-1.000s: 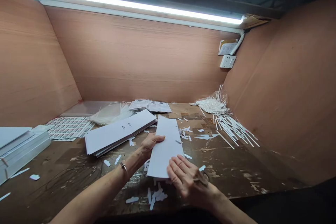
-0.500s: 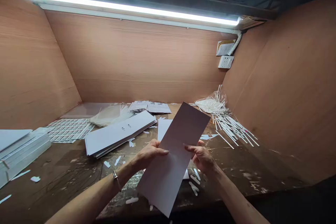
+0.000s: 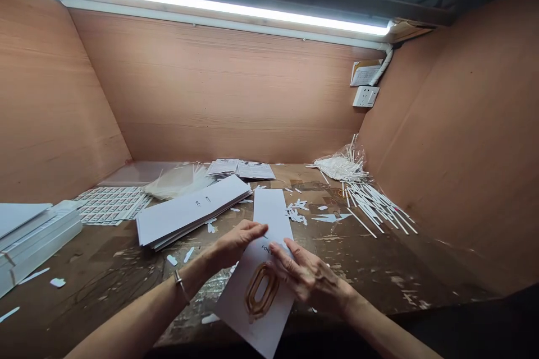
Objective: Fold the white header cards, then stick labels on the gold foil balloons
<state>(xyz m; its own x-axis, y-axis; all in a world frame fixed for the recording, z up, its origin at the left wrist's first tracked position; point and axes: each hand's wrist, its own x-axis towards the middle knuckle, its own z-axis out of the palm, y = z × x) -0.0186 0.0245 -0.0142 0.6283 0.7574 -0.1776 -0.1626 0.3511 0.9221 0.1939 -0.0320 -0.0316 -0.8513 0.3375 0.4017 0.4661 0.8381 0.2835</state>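
A white printed card (image 3: 236, 305) with a gold figure 0 and partly covered black lettering is in front of me, slanting over the table's front edge. My left hand (image 3: 236, 244) is closed on its upper left edge, thumb on top. My right hand (image 3: 309, 275) grips the right side; its fingers reach across the printed face and hide some letters. Behind the hands, a plain white card (image 3: 269, 207) lies on the table, its near end covered. To the left is a stack of long white cards (image 3: 193, 210) with small black marks on top.
White sticks (image 3: 374, 207) lie loose at the right, beside a clear bag of more sticks (image 3: 341, 167). Paper scraps (image 3: 297, 213) are scattered about. At the left are sticker sheets (image 3: 112, 205) and a clear box (image 3: 46, 235). Board walls (image 3: 219, 90) enclose the table.
The card has turned from its blank side to its printed side. My right hand has moved from pinching the right edge to reaching over the card's face.
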